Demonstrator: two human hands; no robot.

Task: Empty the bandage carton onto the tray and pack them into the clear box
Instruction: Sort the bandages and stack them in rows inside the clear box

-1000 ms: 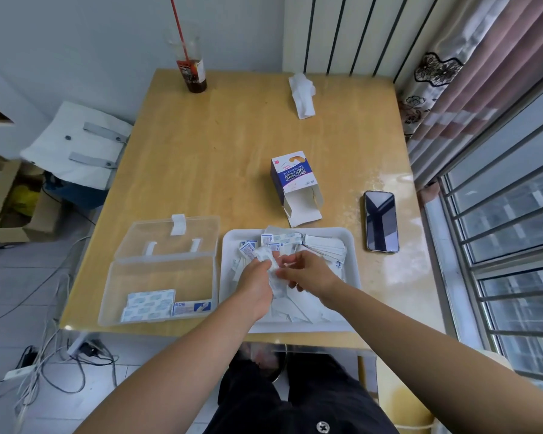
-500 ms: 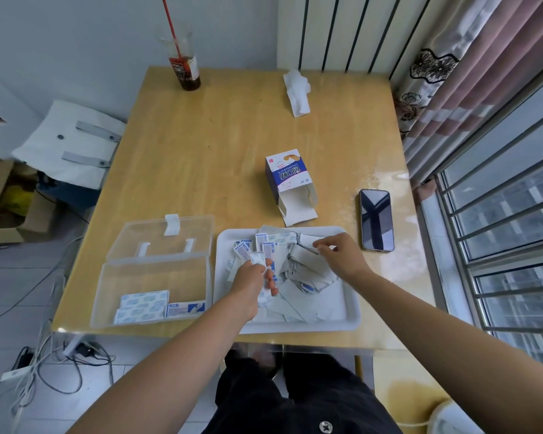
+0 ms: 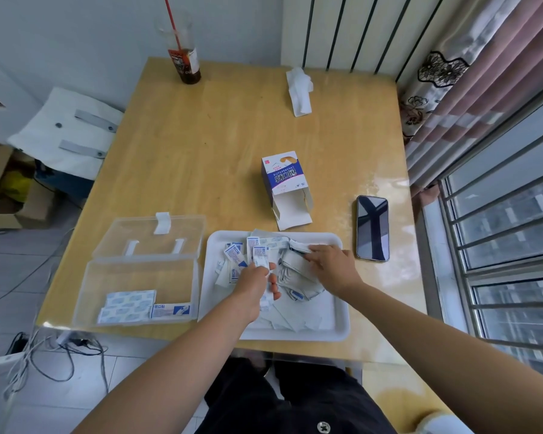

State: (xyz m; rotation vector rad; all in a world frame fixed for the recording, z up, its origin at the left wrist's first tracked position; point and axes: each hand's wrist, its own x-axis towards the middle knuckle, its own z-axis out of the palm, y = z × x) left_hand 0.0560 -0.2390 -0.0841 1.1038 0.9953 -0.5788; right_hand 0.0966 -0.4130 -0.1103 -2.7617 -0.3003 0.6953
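A white tray (image 3: 339, 330) at the table's near edge holds a heap of loose bandages (image 3: 298, 277). My left hand (image 3: 254, 285) is over the tray's left half, shut on a small stack of bandages (image 3: 259, 256). My right hand (image 3: 329, 261) rests on the heap near the tray's far right corner, fingertips pinching a bandage. The open blue-and-white bandage carton (image 3: 284, 183) lies on its side just beyond the tray, its flaps toward me. Left of the tray stands the clear box (image 3: 138, 274), lid folded back, with a few bandages (image 3: 129, 306) along its near wall.
A black phone (image 3: 372, 227) lies right of the tray. A crumpled tissue (image 3: 300, 89) and a cup with a red straw (image 3: 184, 61) stand at the table's far side. A window and curtain are on the right; cables lie on the floor at left.
My right hand has left my left hand and moved right and away to the heap's far right corner. My left hand stays put with its stack.
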